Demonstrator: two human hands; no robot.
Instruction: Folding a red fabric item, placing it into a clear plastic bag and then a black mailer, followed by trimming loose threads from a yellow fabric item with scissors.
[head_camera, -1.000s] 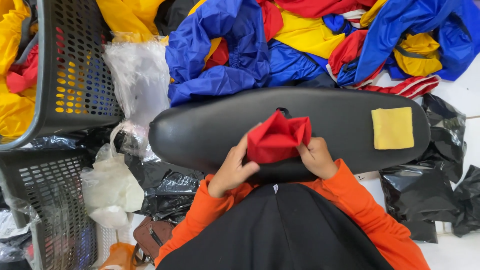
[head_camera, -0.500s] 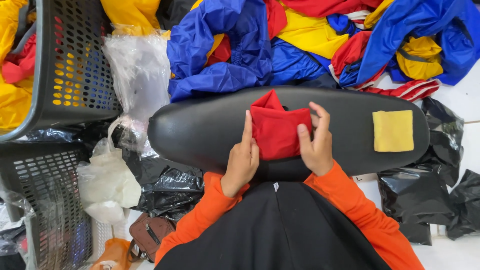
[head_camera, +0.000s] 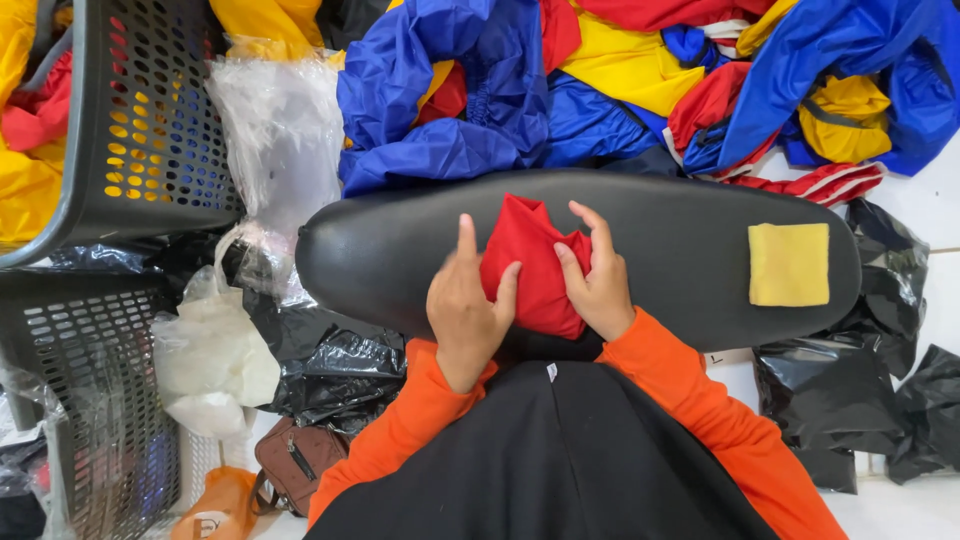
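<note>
Red folded cloth (head_camera: 530, 265) lies on the black padded worktop (head_camera: 680, 240), between both hands. Left hand (head_camera: 465, 305) and right hand (head_camera: 598, 285) each pinch an edge, fingers partly closed on it. Yellow square (head_camera: 788, 264) sits well apart, right.

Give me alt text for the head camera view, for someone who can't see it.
A person's left hand and right hand press a folded red cloth onto a long black padded board, with a yellow square pad at its right end. Blue, yellow and red garments are heaped beyond.
</note>
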